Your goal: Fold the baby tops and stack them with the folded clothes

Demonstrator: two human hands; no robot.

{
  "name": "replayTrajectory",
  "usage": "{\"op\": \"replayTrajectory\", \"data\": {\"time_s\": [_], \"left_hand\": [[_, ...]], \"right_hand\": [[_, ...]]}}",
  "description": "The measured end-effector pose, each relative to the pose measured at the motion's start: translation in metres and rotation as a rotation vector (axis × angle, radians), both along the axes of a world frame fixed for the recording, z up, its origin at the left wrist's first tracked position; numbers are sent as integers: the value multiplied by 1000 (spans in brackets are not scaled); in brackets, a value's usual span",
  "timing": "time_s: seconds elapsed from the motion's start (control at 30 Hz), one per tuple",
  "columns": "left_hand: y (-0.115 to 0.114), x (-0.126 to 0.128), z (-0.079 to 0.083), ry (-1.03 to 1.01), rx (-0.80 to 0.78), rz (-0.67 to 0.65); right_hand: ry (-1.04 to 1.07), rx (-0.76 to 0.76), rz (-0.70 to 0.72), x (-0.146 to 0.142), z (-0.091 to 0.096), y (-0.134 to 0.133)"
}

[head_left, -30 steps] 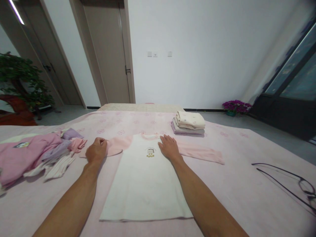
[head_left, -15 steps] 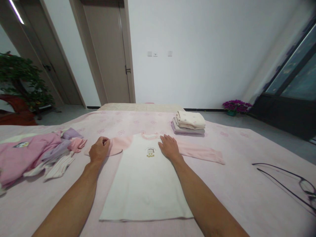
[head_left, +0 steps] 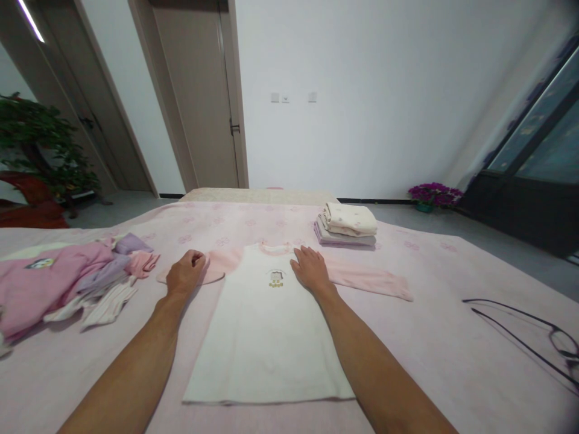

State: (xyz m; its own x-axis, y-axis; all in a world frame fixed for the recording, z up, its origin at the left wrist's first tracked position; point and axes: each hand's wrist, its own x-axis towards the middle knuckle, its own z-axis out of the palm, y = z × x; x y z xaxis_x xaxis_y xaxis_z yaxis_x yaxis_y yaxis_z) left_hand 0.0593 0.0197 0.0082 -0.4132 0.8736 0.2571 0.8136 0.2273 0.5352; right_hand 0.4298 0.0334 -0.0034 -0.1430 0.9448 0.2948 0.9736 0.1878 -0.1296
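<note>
A white long-sleeved shirt [head_left: 271, 337] with pink sleeves and a small printed figure on its chest lies spread out on a pink patterned bedsheet [head_left: 253, 224]. My left hand [head_left: 184, 272] is closed, its fingers curled together on the shirt's left-side pink sleeve [head_left: 224, 261]; the exact hold is partly hidden. Flat beside the collar rests my right hand [head_left: 310, 268], fingers stretched out on the shirt's shoulder. Beyond it the other pink sleeve [head_left: 371, 281] extends to the right.
Rumpled pink, purple and striped clothes [head_left: 76, 277] lie at the left. A folded stack of clothes [head_left: 347, 224] sits behind the right sleeve. Black-framed glasses [head_left: 520, 307] rest at the right. Past the bed are a door [head_left: 194, 96] and purple flowers [head_left: 434, 194].
My left hand has shifted slightly to the right along the sleeve. My right hand and the shirt's body look the same.
</note>
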Motion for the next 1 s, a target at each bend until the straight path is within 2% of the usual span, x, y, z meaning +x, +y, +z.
{"op": "replayTrajectory", "data": {"time_s": [0.27,0.6,0.8,1.0], "left_hand": [[-1,3,1,30,-11,-50],[-1,3,0,36,-21,-49],[-3,5,3,36,-5,-6],[-6,9,7,74,43,95]], "right_hand": [[-9,27,11,0,2,-1],[-16,7,1,0,3,-1],[-8,4,7,0,2,-1],[-5,-14,2,0,2,-1]]}}
